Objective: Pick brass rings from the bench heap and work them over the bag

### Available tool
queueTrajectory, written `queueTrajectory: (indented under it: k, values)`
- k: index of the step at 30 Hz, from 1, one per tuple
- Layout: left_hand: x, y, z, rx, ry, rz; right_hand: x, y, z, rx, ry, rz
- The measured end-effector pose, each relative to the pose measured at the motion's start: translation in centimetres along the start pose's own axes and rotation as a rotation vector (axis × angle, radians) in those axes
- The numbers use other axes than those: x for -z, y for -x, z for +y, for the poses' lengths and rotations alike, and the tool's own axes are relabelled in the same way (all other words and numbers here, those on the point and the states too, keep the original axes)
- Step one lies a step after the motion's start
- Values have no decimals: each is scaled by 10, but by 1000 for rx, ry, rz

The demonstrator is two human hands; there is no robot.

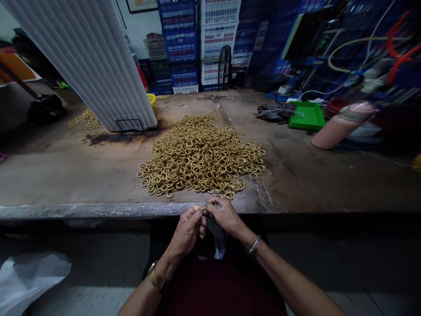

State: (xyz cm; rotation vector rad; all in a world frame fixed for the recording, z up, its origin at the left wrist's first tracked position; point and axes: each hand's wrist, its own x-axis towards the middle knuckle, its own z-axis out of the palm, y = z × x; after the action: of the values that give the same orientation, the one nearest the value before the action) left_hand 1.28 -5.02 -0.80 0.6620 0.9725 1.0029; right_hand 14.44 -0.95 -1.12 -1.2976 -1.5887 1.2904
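At the front edge of the table, my left hand (188, 231) and my right hand (227, 216) meet fingertip to fingertip. Both are closed in a pinch on a small gold-coloured ring (203, 209), mostly covered by the fingers. A grey cloth or plastic piece (217, 239) hangs just below the hands; whether the right hand touches it I cannot tell. Right beyond the fingers spreads a big heap of gold-coloured metal rings (200, 153), with a few loose rings at its near rim.
A tall white ribbed panel (98, 66) stands at the left, beside a smaller ring pile (87, 119). On the right of the table (289, 175) are a green tray (306, 115) and a pink cylinder (342, 125). Blue crates (180, 48) and white crates (219, 35) are stacked behind.
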Motion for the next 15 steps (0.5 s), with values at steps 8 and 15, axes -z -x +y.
queueTrajectory:
  k: [8, 15]
  values:
    - [0, 3, 0, -72, 63, 11, -1, -1, 2, 33, 49, 49]
    - [1, -1, -2, -158, -52, 92, 0, 13, 1, 182, 452, -115]
